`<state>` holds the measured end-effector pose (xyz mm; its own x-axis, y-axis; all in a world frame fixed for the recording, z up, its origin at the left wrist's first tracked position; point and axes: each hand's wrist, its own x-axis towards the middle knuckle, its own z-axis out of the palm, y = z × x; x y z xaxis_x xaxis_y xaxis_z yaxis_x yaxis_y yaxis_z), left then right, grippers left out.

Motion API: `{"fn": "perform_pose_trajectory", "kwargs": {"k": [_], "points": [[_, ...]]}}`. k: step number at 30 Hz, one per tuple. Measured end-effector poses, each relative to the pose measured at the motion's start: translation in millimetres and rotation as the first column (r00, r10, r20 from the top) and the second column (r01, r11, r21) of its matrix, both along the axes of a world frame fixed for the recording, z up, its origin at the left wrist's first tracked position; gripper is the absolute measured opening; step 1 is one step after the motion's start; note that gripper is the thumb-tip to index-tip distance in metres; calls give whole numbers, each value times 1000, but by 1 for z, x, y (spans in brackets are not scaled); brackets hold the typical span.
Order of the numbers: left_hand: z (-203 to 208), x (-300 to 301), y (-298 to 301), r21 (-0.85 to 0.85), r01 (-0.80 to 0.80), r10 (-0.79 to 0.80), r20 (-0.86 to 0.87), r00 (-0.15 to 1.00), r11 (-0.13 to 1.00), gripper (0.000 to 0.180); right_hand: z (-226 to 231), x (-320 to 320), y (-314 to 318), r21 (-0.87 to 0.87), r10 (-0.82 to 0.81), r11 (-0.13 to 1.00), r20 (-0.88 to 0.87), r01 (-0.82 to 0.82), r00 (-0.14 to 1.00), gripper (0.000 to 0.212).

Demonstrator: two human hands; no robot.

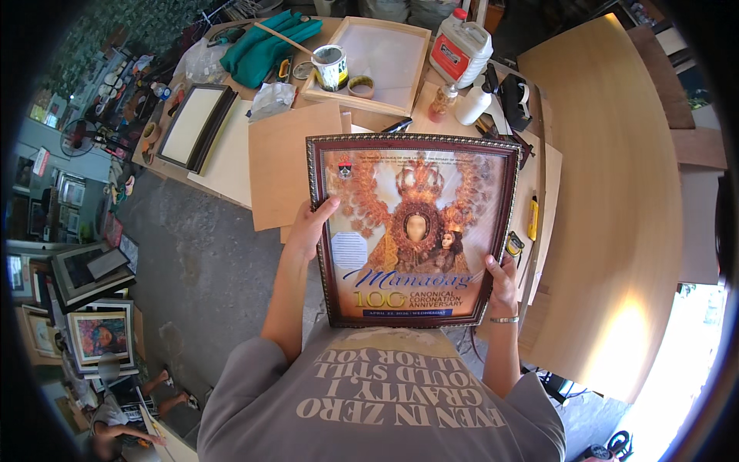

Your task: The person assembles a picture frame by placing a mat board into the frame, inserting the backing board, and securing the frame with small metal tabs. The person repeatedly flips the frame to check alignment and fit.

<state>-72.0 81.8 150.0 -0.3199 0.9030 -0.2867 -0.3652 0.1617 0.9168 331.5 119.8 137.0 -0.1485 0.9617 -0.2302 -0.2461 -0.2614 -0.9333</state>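
- Our left hand (312,225) pinches the left edge of the framed print (416,246), thumb in front; rear fingers hidden, can't tell their spread.
- Our right hand (503,285) pinches the opposite edge, lower.
- Print's held at the workbench (375,121)'s near side.
- We'd best grip edges only, thumbs off its face.

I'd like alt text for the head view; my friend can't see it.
A red-framed picture of a crowned figure is gripped at its sides by someone's left fingers and right fingers. Beyond it are a spattered can, a white jug and a green cloth, with a large wood-coloured panel to the right.
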Motion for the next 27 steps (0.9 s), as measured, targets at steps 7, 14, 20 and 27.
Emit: {"fn": "perform_pose_trajectory", "kwargs": {"k": [7, 14, 20, 27], "points": [[-21, -3, 6, -5, -5, 5, 4, 1000, 1000, 45, -14, 7, 0, -23, -29, 999, -2, 29, 1000, 37], [-48, 0, 18, 190, 74, -136, 335, 933, 979, 70, -30, 22, 0, -9, -19, 1000, -58, 19, 998, 50], [-38, 40, 45, 109, 140, -164, 250, 954, 984, 67, -42, 64, -24, -2, -101, 995, -66, 101, 993, 55], [-17, 80, 69, 21, 319, -311, 294, 904, 947, 74, -49, 98, -66, -19, -241, 970, -213, 242, 947, 45]]}}
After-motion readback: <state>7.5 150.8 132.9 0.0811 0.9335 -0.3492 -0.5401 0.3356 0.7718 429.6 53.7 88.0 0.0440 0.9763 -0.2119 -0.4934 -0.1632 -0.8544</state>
